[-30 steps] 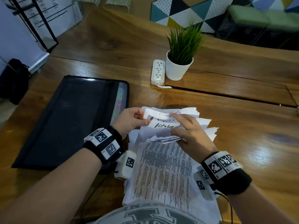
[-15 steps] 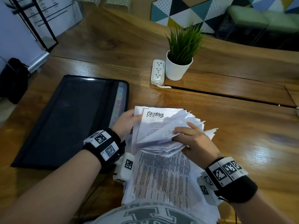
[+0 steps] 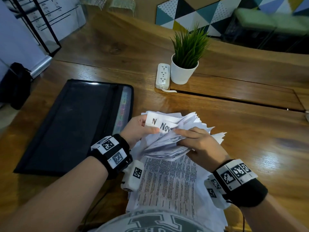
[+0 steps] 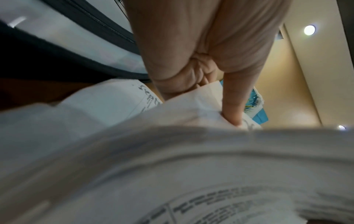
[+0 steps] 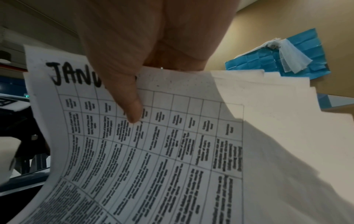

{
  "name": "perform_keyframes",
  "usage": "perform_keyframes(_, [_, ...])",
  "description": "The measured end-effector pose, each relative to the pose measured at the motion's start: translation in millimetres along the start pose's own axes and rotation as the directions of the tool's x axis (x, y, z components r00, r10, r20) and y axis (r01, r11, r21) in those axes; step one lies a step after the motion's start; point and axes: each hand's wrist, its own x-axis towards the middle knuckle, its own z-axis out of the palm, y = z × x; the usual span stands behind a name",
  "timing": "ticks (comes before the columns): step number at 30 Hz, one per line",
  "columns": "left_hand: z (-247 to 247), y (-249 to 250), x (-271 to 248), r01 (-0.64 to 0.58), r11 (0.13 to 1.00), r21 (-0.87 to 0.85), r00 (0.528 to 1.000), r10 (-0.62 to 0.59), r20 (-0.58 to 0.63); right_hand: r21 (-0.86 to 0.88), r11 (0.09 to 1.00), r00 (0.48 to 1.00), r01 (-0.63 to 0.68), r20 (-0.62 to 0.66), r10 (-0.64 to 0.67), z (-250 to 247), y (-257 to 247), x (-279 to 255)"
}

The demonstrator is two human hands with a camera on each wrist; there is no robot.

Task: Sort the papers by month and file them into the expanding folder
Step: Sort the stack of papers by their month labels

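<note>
A thick stack of white printed papers lies at the table's near edge, its far end lifted and fanned. My left hand pinches the top corners of sheets headed "Nov". My right hand grips the fanned bundle from the right, thumb under, fingers on top. In the right wrist view my thumb presses a gridded sheet headed "JANU". The left wrist view shows my fingers curled on paper edges. The black expanding folder lies flat to the left, coloured tabs along its right edge.
A white potted plant and a white power strip stand beyond the papers. A dark slot crosses the wooden table at the right. A black bag sits on the floor at far left.
The sheet headed December has been flipped past; sheets headed "Nov" now show under my left thumb. Both hands stay on the fanned stack, and the right hand has shifted slightly.
</note>
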Motion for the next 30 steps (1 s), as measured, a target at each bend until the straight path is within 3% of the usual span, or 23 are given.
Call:
perform_keyframes(7, [-10, -4, 1, -0.025, 0.994, 0.103, 0.99, 0.039, -0.135, 0.011, 0.998, 0.998, -0.056, -0.022, 0.056, 6, 0, -11])
perform_keyframes(12, [0, -1, -6, -0.032, 0.998, 0.057, 0.996, 0.037, -0.082, 0.034, 0.999, 0.998, -0.036, -0.044, 0.037, 0, -6, -6])
perform_keyframes(15, [6, -1, -4, -0.045, 0.997, 0.056, 0.998, 0.047, -0.038, 0.041, 0.995, 0.995, -0.089, -0.038, 0.091, -2, -10, -6])
perform_keyframes(20, [1, -5, -6, 0.018, 0.999, 0.05, 0.993, -0.024, 0.116, 0.054, 0.989, 0.99, -0.14, -0.002, 0.141, -2, -9, -10])
perform_keyframes(23, [-1, -7, -10, 0.094, 0.993, 0.071, 0.992, -0.099, 0.074, 0.092, 0.988, 0.992, -0.123, 0.0, 0.124, -2, -9, -11])
perform_keyframes(27, [-2, -11, -6, 0.083, 0.986, 0.146, 0.996, -0.088, 0.03, 0.152, 0.975, 0.986, -0.165, 0.035, 0.161, -8, -7, -9])
perform_keyframes(30, [1, -11, -3, 0.09, 0.971, 0.22, 0.995, -0.097, 0.022, 0.11, 0.988, 0.994, -0.112, -0.001, 0.113, -7, -4, -3])
